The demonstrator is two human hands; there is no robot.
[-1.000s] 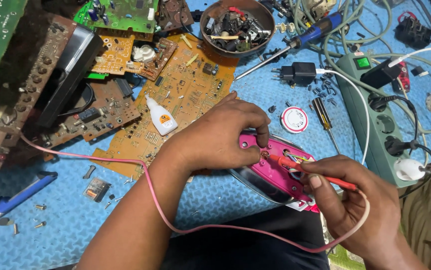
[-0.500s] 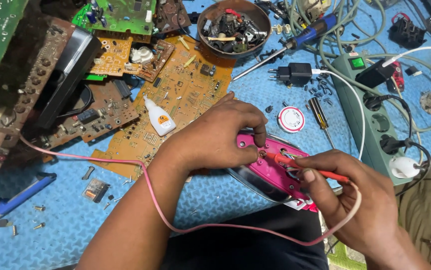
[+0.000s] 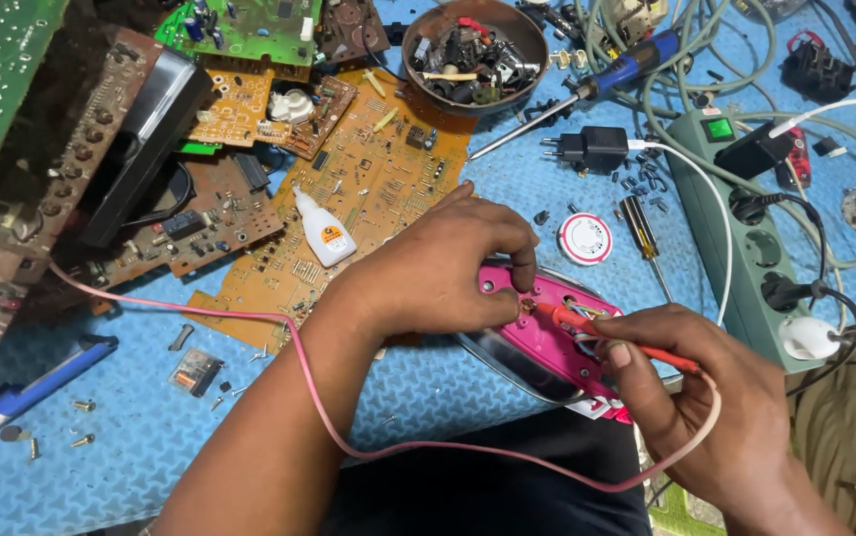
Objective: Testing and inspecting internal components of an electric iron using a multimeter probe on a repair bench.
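A pink clothes iron (image 3: 547,333) with a shiny metal soleplate lies on its side on the blue mat. My left hand (image 3: 443,268) rests over its rear end, fingertips pinched at a small contact on the pink body. My right hand (image 3: 701,397) holds a red test probe (image 3: 606,335) like a pen, its tip touching the same spot beside my left fingertips. A pink lead (image 3: 348,442) runs from the probe, loops under my left forearm and trails off to the far left.
Brown and green circuit boards (image 3: 368,189) cover the left and back. A small white glue bottle (image 3: 324,233), a bowl of parts (image 3: 472,50), a soldering iron (image 3: 587,84), a green power strip (image 3: 755,233) and loose screws (image 3: 75,422) lie around.
The view has shifted slightly. Both hands stay on the iron, with the probe tip held at the same contact.
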